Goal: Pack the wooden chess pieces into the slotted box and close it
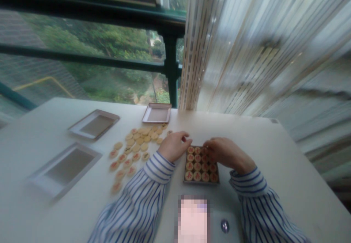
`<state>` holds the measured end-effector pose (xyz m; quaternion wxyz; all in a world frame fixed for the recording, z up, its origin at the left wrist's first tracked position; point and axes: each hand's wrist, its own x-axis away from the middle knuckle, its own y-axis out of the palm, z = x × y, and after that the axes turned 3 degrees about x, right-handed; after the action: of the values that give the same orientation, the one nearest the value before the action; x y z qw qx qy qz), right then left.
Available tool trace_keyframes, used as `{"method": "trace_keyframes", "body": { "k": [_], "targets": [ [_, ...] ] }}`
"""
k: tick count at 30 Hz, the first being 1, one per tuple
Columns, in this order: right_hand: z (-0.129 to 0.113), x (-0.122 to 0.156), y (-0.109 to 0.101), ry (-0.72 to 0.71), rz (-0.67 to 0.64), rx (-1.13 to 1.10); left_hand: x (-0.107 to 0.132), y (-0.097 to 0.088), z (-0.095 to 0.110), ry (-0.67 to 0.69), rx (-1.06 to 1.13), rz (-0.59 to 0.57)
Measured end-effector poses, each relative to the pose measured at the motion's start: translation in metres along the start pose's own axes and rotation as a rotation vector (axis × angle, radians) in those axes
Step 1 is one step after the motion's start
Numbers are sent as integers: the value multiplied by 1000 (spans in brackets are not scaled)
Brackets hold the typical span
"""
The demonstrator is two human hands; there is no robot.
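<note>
A small square tray [201, 183] holds rows of round wooden Chinese chess pieces [197, 166] with red characters. Bent over its far right corner, my right hand [227, 153] has its fingers together and pointing down at the pieces. Whatever lies under those fingertips is hidden. My left hand [174, 146] hovers by the tray's far left corner, fingers curved, with a gap between thumb and forefinger and nothing visible in it. Left of that hand, more loose chess pieces [139, 140] are spread over the table, some showing red or black characters, others plain.
Two shallow trays [74, 144] [94, 112] lie at the left of the white table [263, 140], and another tray [157, 105] is at its far edge. A shiny oval object [225, 226] and a pixelated patch are near me. Behind are a green railing [170, 64] and pale curtains [233, 53].
</note>
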<state>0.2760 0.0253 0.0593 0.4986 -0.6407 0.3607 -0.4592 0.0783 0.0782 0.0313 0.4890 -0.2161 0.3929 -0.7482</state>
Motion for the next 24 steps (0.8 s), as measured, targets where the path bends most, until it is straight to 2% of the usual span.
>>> {"method": "trace_keyframes", "body": {
  "k": [9,14,19,24],
  "targets": [
    [13,6,-4,95,172,12,1,-2,3,-18,-24,3],
    [18,9,-1,132,85,36,0,-1,0,-15,-104,-17],
    [20,8,4,174,-7,48,1,1,-3,-44,-187,-111],
    [18,6,6,157,-42,51,3,2,-1,-51,-163,-177]
  ]
}}
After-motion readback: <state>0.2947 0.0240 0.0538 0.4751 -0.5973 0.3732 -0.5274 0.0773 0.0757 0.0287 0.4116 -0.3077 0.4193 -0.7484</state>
